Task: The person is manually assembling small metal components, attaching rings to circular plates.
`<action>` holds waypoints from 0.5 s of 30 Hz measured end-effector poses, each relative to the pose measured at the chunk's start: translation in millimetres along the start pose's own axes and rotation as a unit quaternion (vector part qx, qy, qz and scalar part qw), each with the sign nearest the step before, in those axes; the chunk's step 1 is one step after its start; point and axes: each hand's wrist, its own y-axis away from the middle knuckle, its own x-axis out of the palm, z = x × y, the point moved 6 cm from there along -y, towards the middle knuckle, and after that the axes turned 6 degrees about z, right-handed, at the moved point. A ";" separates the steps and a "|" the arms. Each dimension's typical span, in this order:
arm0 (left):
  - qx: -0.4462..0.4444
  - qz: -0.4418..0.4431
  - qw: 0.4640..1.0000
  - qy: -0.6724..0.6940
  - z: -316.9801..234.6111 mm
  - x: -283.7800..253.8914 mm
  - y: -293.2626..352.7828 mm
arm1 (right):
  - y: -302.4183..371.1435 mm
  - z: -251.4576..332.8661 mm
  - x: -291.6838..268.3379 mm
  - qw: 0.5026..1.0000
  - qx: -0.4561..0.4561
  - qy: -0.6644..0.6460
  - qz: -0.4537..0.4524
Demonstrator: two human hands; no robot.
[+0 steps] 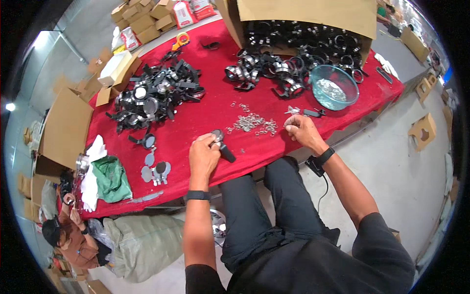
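My left hand [203, 154] is closed around a small part with a round grey metal end and a black handle [227, 153], held just above the red cloth at the table's near edge. My right hand [304, 130] is in a pinch to the right; whatever its fingertips hold is too small to make out. Between the hands lies a loose scatter of small metal clips [252, 123]. Just beyond my right fingertips are several thin metal pins [293, 110] and a small black-and-metal piece [313, 112].
A heap of black-and-metal ring parts [152, 93] covers the left. More spill from an open carton [308, 11] at the back. A clear teal bowl [338, 104] stands right. Grey discs [147, 172] and a green bag [111, 179] lie left; another person [78, 235] sits beyond.
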 end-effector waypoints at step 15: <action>-0.007 0.039 0.998 -0.039 -9.5 -3.1 -1.8 | -42.6 76.4 160.7 0.976 -0.110 -0.184 0.037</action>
